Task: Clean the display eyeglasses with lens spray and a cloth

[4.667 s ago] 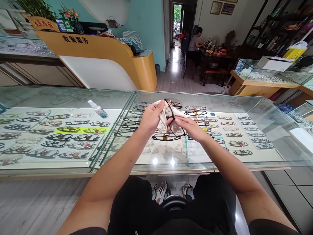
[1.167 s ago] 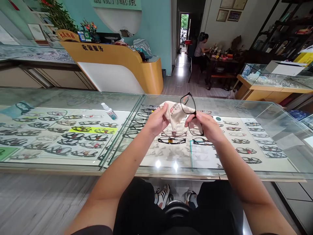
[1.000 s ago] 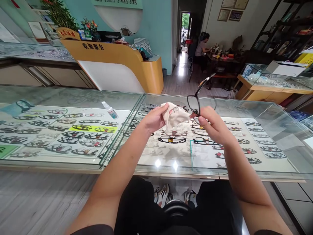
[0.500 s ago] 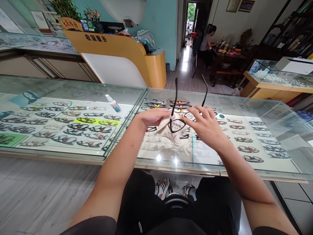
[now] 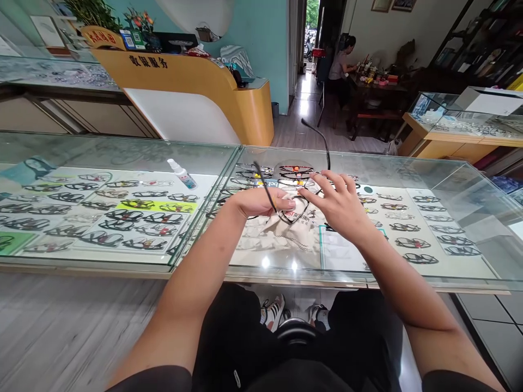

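Note:
A pair of black-framed glasses point(image 5: 295, 211) rests lens-down on a beige cleaning cloth point(image 5: 278, 237) spread on the glass counter point(image 5: 408, 272). Both temples stick up, one by my left hand, one behind my right. My left hand point(image 5: 259, 201) is closed, pinching the left end of the frame against the cloth. My right hand point(image 5: 341, 206) is over the right end with fingers spread, thumb and fingertips touching the frame.
Under the glass lie rows of several display glasses point(image 5: 134, 215). A small spray bottle point(image 5: 181, 173) stands on the left counter section. Beyond are a yellow reception desk point(image 5: 204, 87), a side showcase point(image 5: 457, 122) and a seated person point(image 5: 341, 60) at a far table.
The glasses and cloth, held up between both hands earlier, came down onto the counter. The cloth now lies spread flat, and my right hand's fingers have opened out.

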Demonstrator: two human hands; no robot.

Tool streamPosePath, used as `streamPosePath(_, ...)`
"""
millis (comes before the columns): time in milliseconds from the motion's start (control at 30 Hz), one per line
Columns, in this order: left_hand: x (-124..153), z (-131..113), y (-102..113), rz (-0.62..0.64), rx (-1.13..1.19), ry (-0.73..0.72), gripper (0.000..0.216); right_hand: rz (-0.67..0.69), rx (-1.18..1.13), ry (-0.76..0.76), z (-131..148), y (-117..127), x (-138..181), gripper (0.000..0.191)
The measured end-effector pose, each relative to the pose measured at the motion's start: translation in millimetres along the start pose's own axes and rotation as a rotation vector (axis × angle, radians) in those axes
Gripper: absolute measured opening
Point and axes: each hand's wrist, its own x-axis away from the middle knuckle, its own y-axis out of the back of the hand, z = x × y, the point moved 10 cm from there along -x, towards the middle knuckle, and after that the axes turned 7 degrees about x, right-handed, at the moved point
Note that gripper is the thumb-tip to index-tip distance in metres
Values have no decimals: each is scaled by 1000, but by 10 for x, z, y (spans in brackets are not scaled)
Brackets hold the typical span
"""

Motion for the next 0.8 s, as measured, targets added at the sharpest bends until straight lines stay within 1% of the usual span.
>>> streamPosePath(67,-70,-45,-49,31,5,-77,58,-58,-55,-38,-49,23,6,61)
streamPosePath(133,-137,-79,-57,21,29,-147,56,-166,-156,-110,-143,100,20,58)
streamPosePath(200,-181,-111,-53,-6,70,-203,56,-292,-328,-252,-323,164,59,41)
streamPosePath(233,-191,-133,-51,-24,82,-231,57,-325,-446,-347,-435,140,83,30)
streamPosePath(267,-194,-160,-51,-42,86,-261,58,-321,-584,-451,-541,59,104,22)
streamPosePath(300,-190,-190,-58,-58,80,-288,59,-279,-740,-555,-623,-76,120,19)
streamPosePath(367,-180,-236,-89,-77,53,-323,59,-126,-1085,-738,-665,-425,147,21)
streamPosePath(400,-179,-247,-112,-79,42,-328,59,-49,-1257,-810,-631,-586,161,25)
streamPosePath(467,-182,-247,-152,-77,26,-324,59,45,-1530,-900,-530,-796,173,32)
streamPosePath(533,-190,-228,-179,-75,1,-313,60,93,-1692,-924,-434,-889,162,35)
streamPosePath(667,-202,-177,-228,-39,-44,-290,58,155,-1900,-942,-277,-963,147,39)
streamPosePath(733,-208,-151,-236,-34,-23,-270,58,165,-1954,-949,-241,-979,148,43)
streamPosePath(800,-216,-130,-224,-52,20,-248,61,150,-1954,-949,-249,-982,151,46)
